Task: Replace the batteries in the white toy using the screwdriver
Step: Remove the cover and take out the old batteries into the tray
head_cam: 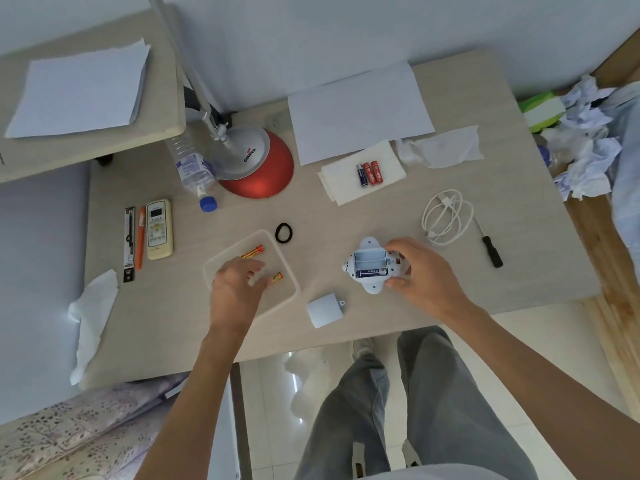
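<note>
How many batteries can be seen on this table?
6: three batteries on the napkin, one in the open toy, one orange in the tray, another by the left hand. That hand may hide more.

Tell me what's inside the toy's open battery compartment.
One battery lies in the slot nearest the person; the other slots of the toy look empty. The right hand grips the toy and covers its right end, so that part is hidden.
</note>
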The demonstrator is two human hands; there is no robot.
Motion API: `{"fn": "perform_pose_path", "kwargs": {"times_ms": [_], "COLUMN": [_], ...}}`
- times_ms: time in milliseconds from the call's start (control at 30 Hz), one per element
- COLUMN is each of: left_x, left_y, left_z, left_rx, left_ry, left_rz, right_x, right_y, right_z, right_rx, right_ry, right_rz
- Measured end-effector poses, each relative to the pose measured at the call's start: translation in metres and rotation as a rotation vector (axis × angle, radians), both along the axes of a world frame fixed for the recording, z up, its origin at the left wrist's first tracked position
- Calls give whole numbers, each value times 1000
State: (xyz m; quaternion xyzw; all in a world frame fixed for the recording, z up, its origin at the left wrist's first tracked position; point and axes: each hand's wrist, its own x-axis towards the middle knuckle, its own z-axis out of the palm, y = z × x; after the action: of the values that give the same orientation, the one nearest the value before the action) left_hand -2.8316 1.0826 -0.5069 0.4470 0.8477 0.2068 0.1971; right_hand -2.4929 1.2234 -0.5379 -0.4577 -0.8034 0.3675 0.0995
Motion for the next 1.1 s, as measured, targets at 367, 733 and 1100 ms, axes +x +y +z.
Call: {"fn": "perform_pose_path", "kwargs": {"times_ms": [367, 733, 1100], "left_x": [119, 116, 112], "left_y": [58, 81, 91], "left_z": [27, -7, -9], "left_rx": [50, -109, -111], "left_ry": [129, 88, 80], "left_rz": [-676, -914, -1024], "right_x": [0, -2, -3], "right_y": [4, 8, 13], "right_z": [-2, -3, -1], "right_rx": [-18, -19, -10], "right_ry": [-32, -65, -52], "right_rz": [-3, 16, 40]}}
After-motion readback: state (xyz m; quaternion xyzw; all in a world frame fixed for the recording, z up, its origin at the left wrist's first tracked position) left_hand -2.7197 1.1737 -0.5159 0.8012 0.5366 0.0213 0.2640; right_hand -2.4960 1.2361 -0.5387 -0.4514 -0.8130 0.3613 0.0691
